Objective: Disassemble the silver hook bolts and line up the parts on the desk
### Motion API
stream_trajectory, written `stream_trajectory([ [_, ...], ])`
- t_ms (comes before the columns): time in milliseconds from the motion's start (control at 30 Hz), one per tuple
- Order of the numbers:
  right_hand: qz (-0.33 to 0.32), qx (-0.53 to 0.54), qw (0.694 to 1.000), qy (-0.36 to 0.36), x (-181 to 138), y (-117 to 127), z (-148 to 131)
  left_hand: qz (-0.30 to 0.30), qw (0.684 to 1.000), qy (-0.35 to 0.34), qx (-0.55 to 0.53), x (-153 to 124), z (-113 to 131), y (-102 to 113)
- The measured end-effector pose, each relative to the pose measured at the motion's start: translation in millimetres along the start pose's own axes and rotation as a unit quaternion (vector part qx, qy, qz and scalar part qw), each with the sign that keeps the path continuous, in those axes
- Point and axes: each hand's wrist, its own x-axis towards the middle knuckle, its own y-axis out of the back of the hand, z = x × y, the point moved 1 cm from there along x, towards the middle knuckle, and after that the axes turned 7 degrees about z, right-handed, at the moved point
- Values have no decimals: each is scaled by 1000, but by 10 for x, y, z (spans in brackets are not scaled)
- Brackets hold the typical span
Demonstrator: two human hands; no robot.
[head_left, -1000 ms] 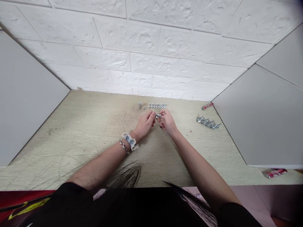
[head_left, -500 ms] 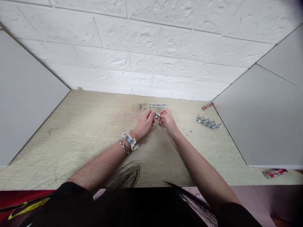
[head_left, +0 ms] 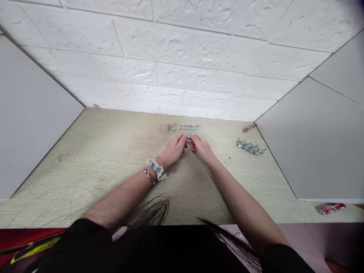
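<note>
From the head camera, the left hand (head_left: 174,149) and the right hand (head_left: 201,147) meet over the middle of the far part of a pale wooden table (head_left: 99,163), fingertips pressed together on a small metal bolt (head_left: 188,139) pinched between them; it is too small to tell which hand carries more of the hold, or whether a nut sits on it. The bolt is held just above the table top, just near of a short row of bolts (head_left: 189,127) lined up side by side close to the wall. Left of that row stand a small upright metal piece (head_left: 168,126) and a nut (head_left: 173,129) lying flat just beside it. Far to the right, well apart from the hands, a loose cluster of bolts (head_left: 250,147) lies near the grey side panel (head_left: 309,144), with a red lighter (head_left: 249,127) beyond it at the table's far right corner. The left wrist wears a pale scrunchie (head_left: 156,168) and a chain bracelet (head_left: 149,176). White textured brick wall (head_left: 182,57) behind.
</note>
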Motion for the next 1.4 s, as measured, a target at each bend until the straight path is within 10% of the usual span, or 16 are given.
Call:
stream_trajectory([
  [533,-14,-146,965,218,-40,106,-83,-24,992,78,-100,30,-27,-17],
  [933,2,-117,990,76,-58,98,-52,-3,1000,6,23,2,11,-16],
  [1400,9,-112,989,94,41,155,-148,6,999,44,10,50,-47,-15],
])
